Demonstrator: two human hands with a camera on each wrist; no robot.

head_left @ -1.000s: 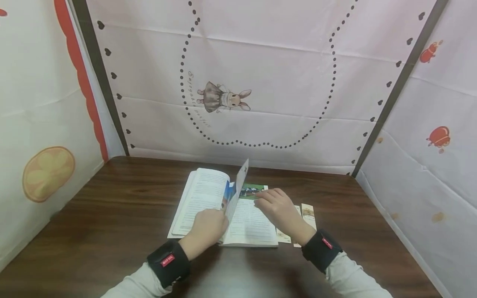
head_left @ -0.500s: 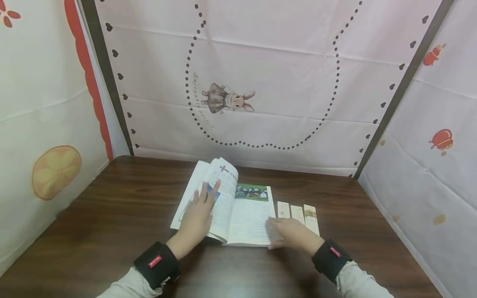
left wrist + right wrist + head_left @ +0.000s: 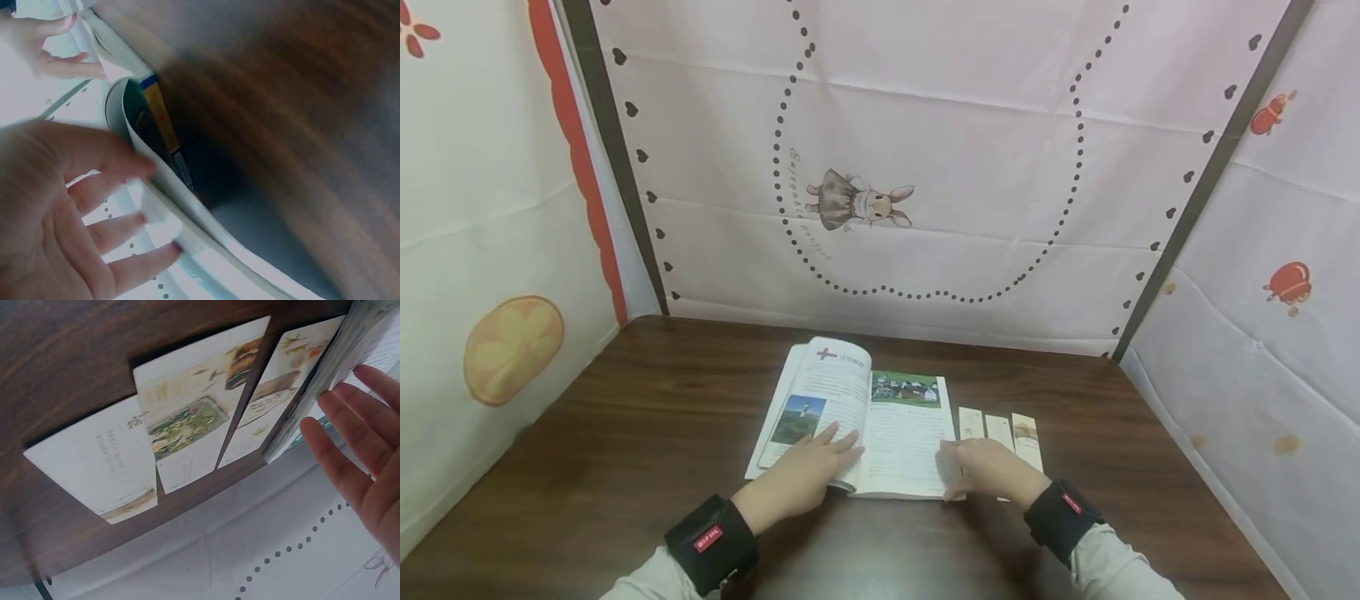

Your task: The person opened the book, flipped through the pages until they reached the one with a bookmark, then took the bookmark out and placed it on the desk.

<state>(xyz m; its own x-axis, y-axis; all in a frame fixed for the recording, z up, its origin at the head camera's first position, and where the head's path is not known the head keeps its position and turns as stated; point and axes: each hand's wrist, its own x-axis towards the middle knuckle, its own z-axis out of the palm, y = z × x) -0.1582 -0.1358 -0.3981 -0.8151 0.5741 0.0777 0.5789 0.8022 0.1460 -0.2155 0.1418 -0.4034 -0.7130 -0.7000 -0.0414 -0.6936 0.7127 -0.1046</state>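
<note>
An open book [image 3: 906,454] lies on the table; its left pages [image 3: 838,387] curve up a little and carry a lighthouse photo. My left hand [image 3: 801,479] rests on the lower part of the left pages with the fingers spread. In the left wrist view, its fingers lie over the bowed pages near the lower edge. At the book's right edge is my right hand [image 3: 996,468], touching the page margin. The right wrist view has its fingers extended along the page edges, curled around nothing. Three printed cards [image 3: 194,403] lie beside the book, partly behind the right hand in the head view.
The dark wood table [image 3: 625,467] surrounds the book. A printed white cloth [image 3: 962,183] hangs behind it, with further cloth walls [image 3: 1262,350] on both sides.
A raised page has been turned over to the left, showing the lighthouse photo. My left hand slid down the left pages toward me. My right hand moved from above the page to the book's right edge.
</note>
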